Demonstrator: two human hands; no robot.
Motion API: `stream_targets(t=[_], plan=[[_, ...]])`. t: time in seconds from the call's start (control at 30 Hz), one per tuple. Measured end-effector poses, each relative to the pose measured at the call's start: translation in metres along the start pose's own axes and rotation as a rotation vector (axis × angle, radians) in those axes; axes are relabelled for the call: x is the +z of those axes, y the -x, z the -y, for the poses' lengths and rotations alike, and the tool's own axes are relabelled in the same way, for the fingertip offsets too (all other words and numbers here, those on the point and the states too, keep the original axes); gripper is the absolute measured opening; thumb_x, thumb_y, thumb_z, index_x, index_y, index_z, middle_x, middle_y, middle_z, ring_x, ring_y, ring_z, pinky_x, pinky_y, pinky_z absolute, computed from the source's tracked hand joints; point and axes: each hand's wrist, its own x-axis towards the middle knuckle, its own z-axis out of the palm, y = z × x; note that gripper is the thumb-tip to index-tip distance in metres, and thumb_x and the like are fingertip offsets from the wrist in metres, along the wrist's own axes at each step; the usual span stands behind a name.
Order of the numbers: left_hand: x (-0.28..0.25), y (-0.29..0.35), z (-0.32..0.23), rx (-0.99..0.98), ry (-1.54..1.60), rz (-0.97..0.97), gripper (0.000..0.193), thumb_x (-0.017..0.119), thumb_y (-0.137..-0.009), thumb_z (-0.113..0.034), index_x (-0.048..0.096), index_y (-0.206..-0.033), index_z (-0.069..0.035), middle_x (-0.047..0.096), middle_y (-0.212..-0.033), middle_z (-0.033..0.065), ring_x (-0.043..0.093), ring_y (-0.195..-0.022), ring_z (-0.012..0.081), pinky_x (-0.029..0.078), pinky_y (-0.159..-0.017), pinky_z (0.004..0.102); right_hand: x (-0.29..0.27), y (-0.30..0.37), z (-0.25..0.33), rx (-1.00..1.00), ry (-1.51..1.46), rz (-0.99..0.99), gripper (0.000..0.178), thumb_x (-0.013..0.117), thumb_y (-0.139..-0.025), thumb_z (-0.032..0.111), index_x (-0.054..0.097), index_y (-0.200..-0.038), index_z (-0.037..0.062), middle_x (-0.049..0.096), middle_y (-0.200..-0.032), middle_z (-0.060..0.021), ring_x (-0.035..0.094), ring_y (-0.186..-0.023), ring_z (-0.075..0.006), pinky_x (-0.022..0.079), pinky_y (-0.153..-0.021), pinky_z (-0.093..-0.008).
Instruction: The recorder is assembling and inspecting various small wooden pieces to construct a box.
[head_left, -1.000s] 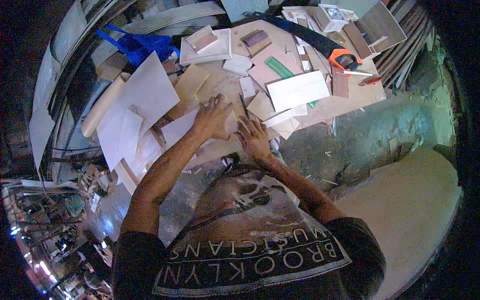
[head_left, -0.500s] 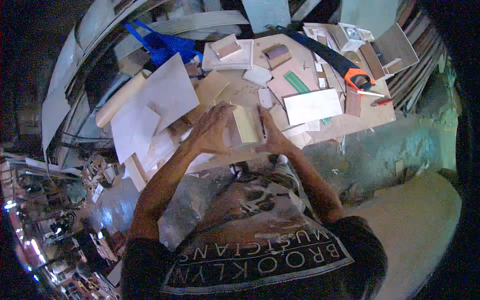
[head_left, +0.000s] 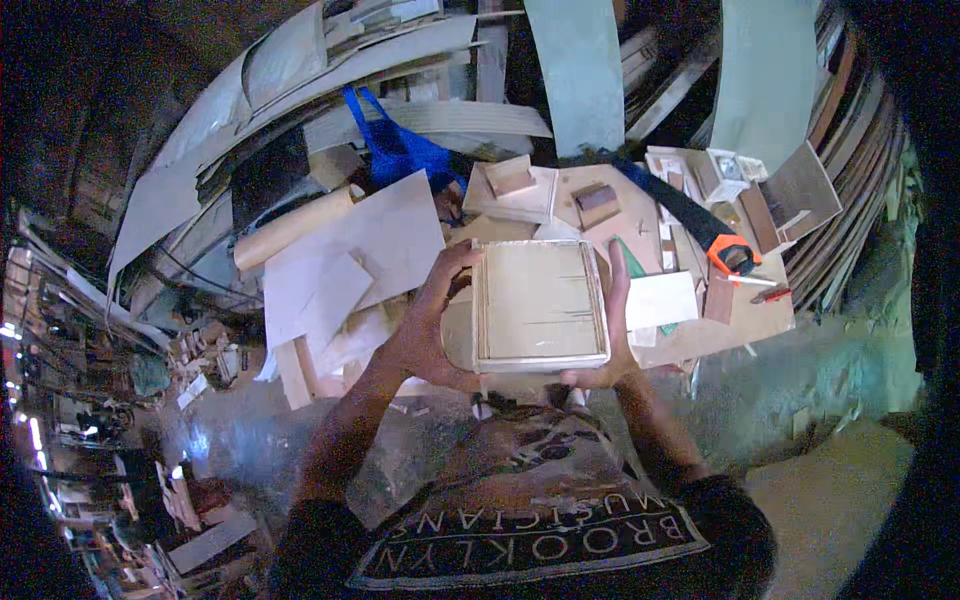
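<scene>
A shallow, square box of pale plywood is held up in front of me, over the near part of the worktable. Its flat face has thin dark streaks, and layered plywood edges run along its sides. My left hand grips its left side, with the fingers at the far corner and the thumb along the near edge. On the opposite side my right hand is closed round the box in the same way. The underside of the box is hidden from me.
On the worktable lie a handsaw with an orange and black handle, a white panel and a red-handled tool. Large pale sheets cover its left side. A blue bag and stacked boards are behind.
Both hands have raised the box off the tabletop closer to me, and its broad face now shows. The whole view has shifted, so the table sits lower in the picture.
</scene>
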Motion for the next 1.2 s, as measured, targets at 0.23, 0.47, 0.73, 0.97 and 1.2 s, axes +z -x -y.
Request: stream_targets(t=[0.23,0.47,0.73,0.97,1.2], plan=[[0.007,-0.021,-0.067,0.100,-0.098,-0.068,0.124,0.090,-0.047,-0.037,0.024,-0.147,-0.005,0.026,-0.148,0.0198,0.032,-0.137,0.0326,0.031,-0.111,0.0447,0.016,-0.012,0.035,-0.028,-0.251,-0.279,0.143,0.088,-0.053,0.042,-0.009,-0.150,0.0023,0.020,-0.151,-0.0257,0.026,-0.140,-0.0376,0.021,-0.115,-0.0490],[0.006,-0.027,-0.066,0.173,-0.060,-0.049,0.121,0.089,-0.050,-0.037,0.024,-0.147,-0.003,0.031,-0.145,0.0202,0.033,-0.136,0.0330,0.029,-0.112,0.0446,0.017,-0.019,0.051,0.004,-0.258,-0.344,0.146,0.087,-0.050,0.048,-0.010,-0.150,0.0072,0.021,-0.149,-0.0206,0.029,-0.138,-0.0366,0.032,-0.111,-0.0512],[0.010,-0.020,-0.041,0.034,0.094,-0.089,0.117,0.088,-0.057,-0.035,0.022,-0.148,-0.004,0.027,-0.149,0.0167,0.030,-0.139,0.0295,0.028,-0.113,0.0438,0.013,-0.019,0.026,0.007,-0.148,-0.308,0.140,0.087,-0.049,0.042,-0.004,-0.151,0.0086,0.022,-0.150,-0.0257,0.029,-0.138,-0.0387,0.026,-0.113,-0.0518],[0.007,-0.020,-0.036,0.019,0.045,-0.074,0.115,0.087,-0.058,-0.034,0.022,-0.148,-0.005,0.027,-0.150,0.0167,0.028,-0.140,0.0295,0.028,-0.114,0.0433,0.019,-0.021,0.014,0.097,-0.252,-0.344,0.137,0.085,-0.049,0.044,-0.001,-0.151,0.0128,0.024,-0.147,-0.0262,0.034,-0.135,-0.0388,0.032,-0.109,-0.0511],[0.013,-0.013,-0.031,0.000,0.106,-0.073,0.111,0.085,-0.062,-0.028,0.021,-0.149,-0.006,0.027,-0.152,0.0142,0.028,-0.140,0.0288,0.032,-0.112,0.0436,0.024,-0.016,0.006,0.148,-0.279,-0.359,0.137,0.084,-0.048,0.044,0.000,-0.151,0.0122,0.027,-0.145,-0.0269,0.035,-0.133,-0.0389,0.033,-0.109,-0.0504]])
